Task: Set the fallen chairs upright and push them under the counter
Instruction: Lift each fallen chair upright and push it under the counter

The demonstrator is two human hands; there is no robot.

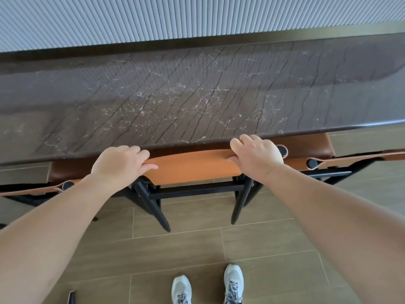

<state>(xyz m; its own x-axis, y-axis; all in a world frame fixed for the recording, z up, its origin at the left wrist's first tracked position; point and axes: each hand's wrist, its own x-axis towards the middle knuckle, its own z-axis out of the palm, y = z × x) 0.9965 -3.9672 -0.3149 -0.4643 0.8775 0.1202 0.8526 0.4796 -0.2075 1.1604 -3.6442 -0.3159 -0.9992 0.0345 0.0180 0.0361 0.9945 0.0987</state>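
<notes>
Step in hand: the middle chair (192,165) stands upright already, so I judge the work now is the last push under the marble counter (197,95).
Left hand (119,164): its fingers are curled over the top edge of the backrest and the thumb lies on the near face, so it grips the leather band at the left end.
Right hand (256,157): it grips the same band at the right end, fingers over the top, thumb on the near side.
How to push well: press with both hands equally, so the chair goes straight and does not turn toward the neighbour chairs; keep the knuckles low, because the counter edge is just above the fingers and could catch them.
Where the chair is: its seat is already hidden under the counter, and the back legs (153,207) are on the tile floor (263,249) on the near side of the counter.
How the chair looks: orange-tan leather backrest, black frame with a crossbar.
Neighbours: one similar chair on each side of it; they seem tucked in, but the view cuts them.
</notes>
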